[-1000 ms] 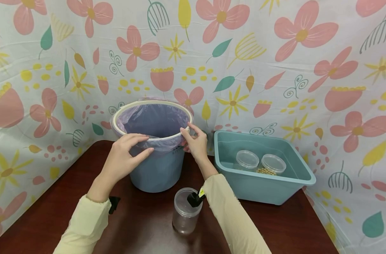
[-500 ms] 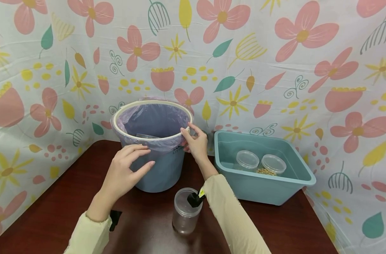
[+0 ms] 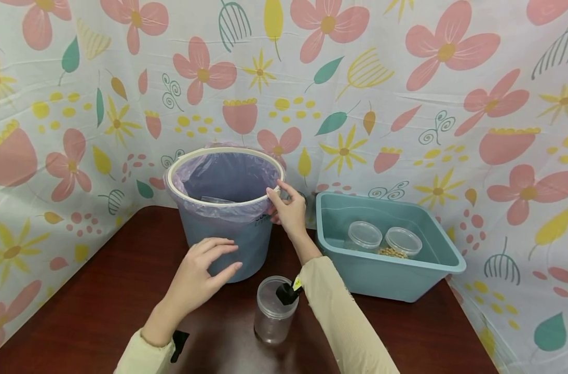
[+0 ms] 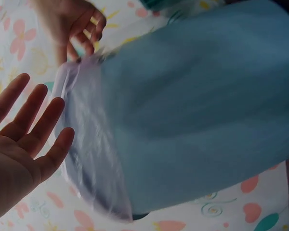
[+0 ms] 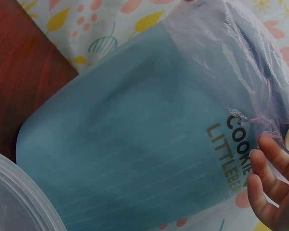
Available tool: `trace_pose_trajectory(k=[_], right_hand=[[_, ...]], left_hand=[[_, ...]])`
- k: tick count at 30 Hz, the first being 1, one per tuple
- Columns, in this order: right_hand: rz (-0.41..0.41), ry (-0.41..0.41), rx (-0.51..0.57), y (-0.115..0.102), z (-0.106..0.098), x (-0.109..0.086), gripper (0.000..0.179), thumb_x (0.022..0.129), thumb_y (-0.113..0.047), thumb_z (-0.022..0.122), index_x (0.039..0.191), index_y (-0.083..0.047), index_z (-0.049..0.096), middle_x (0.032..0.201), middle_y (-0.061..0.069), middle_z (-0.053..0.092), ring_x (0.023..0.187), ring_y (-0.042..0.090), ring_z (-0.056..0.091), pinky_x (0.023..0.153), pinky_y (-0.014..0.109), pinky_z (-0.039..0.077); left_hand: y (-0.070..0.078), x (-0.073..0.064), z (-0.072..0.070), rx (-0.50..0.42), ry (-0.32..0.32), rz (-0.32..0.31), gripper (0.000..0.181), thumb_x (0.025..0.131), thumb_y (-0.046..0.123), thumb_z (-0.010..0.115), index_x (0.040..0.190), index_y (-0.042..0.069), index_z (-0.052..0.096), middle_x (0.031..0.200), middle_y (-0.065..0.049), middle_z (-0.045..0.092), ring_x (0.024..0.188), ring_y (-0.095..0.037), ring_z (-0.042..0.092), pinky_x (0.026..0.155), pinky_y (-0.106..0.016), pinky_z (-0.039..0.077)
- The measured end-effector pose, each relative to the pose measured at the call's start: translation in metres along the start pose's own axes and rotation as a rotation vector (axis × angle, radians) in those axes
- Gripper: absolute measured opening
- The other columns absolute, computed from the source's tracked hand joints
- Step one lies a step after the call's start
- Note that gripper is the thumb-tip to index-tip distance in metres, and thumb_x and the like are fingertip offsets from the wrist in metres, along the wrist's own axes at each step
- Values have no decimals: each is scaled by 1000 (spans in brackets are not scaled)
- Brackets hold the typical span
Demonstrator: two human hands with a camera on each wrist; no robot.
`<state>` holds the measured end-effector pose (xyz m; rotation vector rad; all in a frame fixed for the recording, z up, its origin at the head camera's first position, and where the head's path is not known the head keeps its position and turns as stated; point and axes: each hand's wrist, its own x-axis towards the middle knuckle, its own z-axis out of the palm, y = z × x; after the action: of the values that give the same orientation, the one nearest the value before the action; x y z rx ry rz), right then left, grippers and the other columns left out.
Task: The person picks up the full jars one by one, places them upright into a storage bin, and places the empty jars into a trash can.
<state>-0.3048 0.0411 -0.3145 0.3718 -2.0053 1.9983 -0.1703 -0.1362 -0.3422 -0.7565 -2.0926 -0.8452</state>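
Note:
A blue trash can (image 3: 246, 249) stands on the table, lined with a thin purple bag (image 3: 204, 208) under a cream rim ring (image 3: 225, 203). My right hand (image 3: 288, 210) pinches the rim at its right side, thumb on top and fingers outside; the right wrist view shows those fingers (image 5: 274, 168) by the printed lettering. My left hand (image 3: 204, 278) hovers before the can, fingers spread and holding nothing. Just inside the near rim, the edge of a clear plastic object (image 3: 217, 200) shows; the rest of it is hidden.
A clear lidded jar (image 3: 274, 317) stands on the dark red table (image 3: 106, 291), close to the right sleeve. At right is a teal bin (image 3: 387, 275) holding two clear lidded containers (image 3: 364, 235), one with tan pieces. Floral cloth (image 3: 359, 104) hangs behind.
My left hand has moved from the near rim down and toward me. The clear object's edge now shows inside the can where the hand was. My right hand has stayed on the rim.

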Motion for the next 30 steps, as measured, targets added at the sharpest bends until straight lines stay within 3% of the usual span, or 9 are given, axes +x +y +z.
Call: trace_pose_trajectory(k=[4,10,14,21,30], right_hand=[[-6,0,-5,0,0,0,46,82,-28,65,124,-13,55,50,7,56,46,43,52,37,26,42],[-18,-7,-4,0,0,-1,48,83,-28,64,125,-10,53,50,9,57,38,30,53,36,25,42],[-20,1,-12,0,0,-1,45,83,-28,65,124,-13,55,50,9,56,40,34,52,36,26,42],[-23,4,-24,0,0,-2,42,83,-28,65,122,-15,56,50,8,56,37,28,51,40,40,45],[-19,-1,-17,-1,0,-1,47,83,-28,64,125,-9,54,50,9,56,36,27,51,37,27,42]], left_hand=[[4,-6,10,-7,-40,-21,28,70,17,76,96,8,68,101,-2,61,96,-16,54,81,-40,42],[5,-15,22,-35,-79,-48,28,72,20,75,98,9,68,104,2,59,98,-15,53,82,-39,42],[6,-19,31,-67,-107,-61,29,74,22,73,100,9,67,107,2,57,100,-15,53,82,-36,43],[6,-28,47,-112,-184,-110,35,76,25,72,105,8,64,113,0,54,103,-15,52,82,-35,44],[6,-38,62,-95,-276,-144,44,80,38,66,114,11,60,120,-4,49,109,-20,48,86,-41,41]])
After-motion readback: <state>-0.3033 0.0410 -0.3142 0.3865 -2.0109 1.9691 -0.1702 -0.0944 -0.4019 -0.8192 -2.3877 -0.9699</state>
